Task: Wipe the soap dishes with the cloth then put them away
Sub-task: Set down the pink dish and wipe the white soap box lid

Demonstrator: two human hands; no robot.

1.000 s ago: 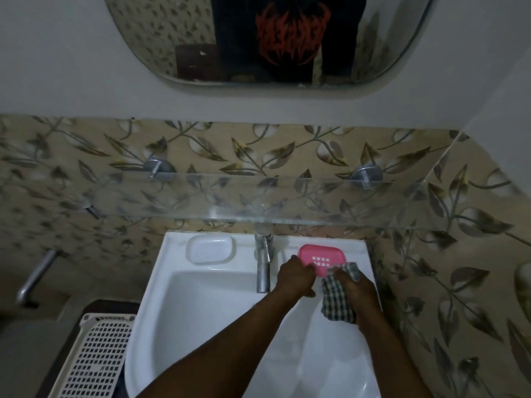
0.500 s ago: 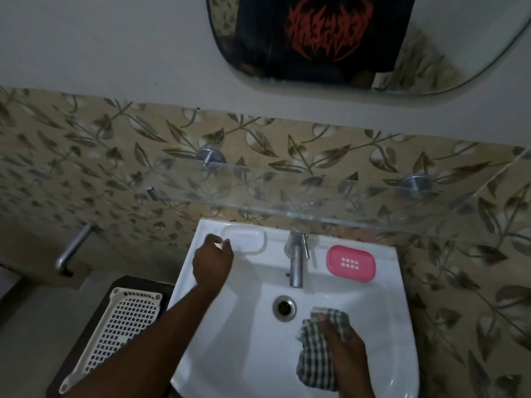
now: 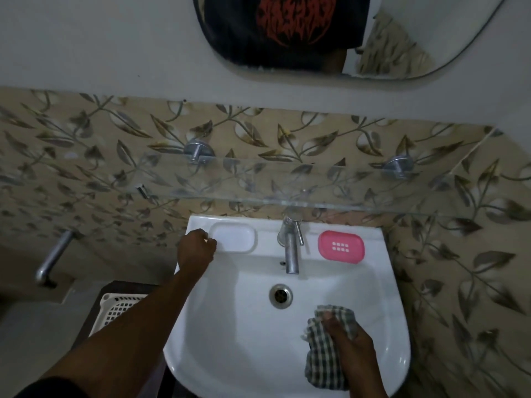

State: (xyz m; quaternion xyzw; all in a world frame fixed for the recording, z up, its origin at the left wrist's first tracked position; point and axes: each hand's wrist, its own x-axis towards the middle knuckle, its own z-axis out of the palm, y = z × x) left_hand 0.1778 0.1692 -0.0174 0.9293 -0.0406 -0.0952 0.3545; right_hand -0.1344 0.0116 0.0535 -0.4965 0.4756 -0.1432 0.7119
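A white soap dish (image 3: 234,237) lies on the back left ledge of the white sink (image 3: 385,326). My left hand (image 3: 196,249) rests against its left end, fingers curled at the rim; whether they grip it I cannot tell. A pink soap dish (image 3: 341,246) with a slotted centre lies on the back right ledge, right of the tap. My right hand (image 3: 349,338) is low over the front right of the basin, shut on a checked cloth (image 3: 323,357) that hangs down from it.
A chrome tap (image 3: 290,248) stands between the two dishes, the drain (image 3: 280,295) below it. A glass shelf (image 3: 287,182) juts out just above the sink's back edge. A white lattice basket (image 3: 119,308) sits low at the left. A mirror hangs above.
My left hand left the pink dish and went across to the white dish on the left. My right hand drew back with the cloth toward the basin's front. The camera turned left.
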